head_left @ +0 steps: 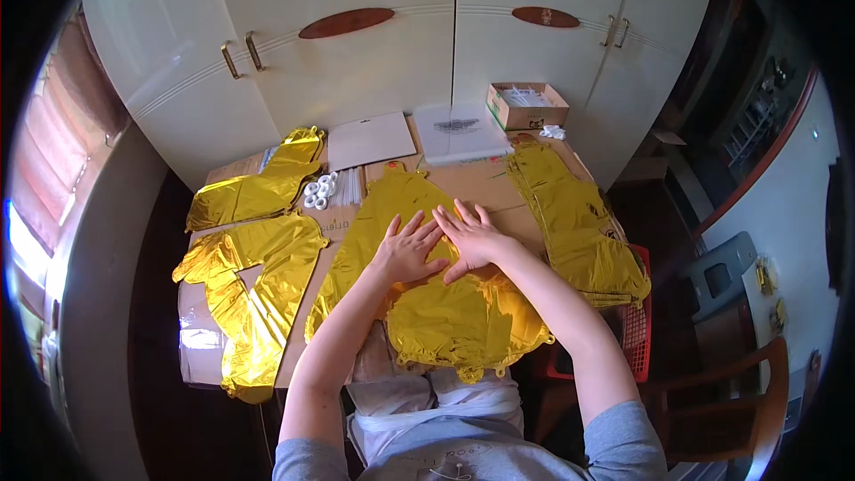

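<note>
A large flat gold foil balloon point(445, 321) lies uninflated in front of me, its lower end hanging past the table's near edge. Both of my hands rest on its upper part, side by side with their fingertips close together. My left hand point(410, 251) is flat, fingers spread. Flat too, with the fingers apart, is my right hand point(469, 239). Neither hand grips anything. More flat gold foil balloons are spread about: one at the right point(574, 223), one at the near left point(263, 276) and another at the far left point(254, 191).
Cardboard point(485, 183) covers the table. Left of centre lie white ribbon rolls point(319, 191) and thin white straws point(349, 187). Behind are a grey board point(370, 141), a clear plastic bag point(459, 134) and an open box of white sticks point(527, 107). A red basket point(637, 330) and wooden chair point(770, 392) stand right.
</note>
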Demonstrator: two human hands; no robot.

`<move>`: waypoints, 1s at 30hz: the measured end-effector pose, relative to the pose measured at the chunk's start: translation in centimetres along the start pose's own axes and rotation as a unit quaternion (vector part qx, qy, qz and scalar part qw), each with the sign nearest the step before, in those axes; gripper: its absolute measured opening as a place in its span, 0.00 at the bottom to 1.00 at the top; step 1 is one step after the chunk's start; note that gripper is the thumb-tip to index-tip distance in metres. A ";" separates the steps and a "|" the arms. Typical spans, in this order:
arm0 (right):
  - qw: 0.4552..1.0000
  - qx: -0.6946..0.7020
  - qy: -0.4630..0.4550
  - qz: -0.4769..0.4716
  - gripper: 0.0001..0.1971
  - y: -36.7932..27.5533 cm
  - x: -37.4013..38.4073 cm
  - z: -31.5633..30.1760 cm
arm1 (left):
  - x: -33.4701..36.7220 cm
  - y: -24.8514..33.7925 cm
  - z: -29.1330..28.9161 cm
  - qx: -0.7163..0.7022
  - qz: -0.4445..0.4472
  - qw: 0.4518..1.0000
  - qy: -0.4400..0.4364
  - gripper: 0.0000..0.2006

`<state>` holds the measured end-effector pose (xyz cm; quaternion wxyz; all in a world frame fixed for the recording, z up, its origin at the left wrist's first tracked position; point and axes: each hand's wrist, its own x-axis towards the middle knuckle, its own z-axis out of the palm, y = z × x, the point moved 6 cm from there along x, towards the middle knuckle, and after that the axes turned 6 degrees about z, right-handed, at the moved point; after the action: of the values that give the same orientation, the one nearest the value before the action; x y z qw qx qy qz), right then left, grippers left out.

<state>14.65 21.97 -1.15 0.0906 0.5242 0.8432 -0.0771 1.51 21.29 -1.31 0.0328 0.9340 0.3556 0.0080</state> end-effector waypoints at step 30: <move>0.782 0.424 0.398 0.225 0.06 -4.1 -24.2 3.5 | -0.4 0.0 0.2 0.018 -0.005 0.999 0.035 0.39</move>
<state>21.71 -1.70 1.25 -0.4700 0.6684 0.5447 -0.1886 1.20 20.98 -1.47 0.0037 0.9316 0.3617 0.0346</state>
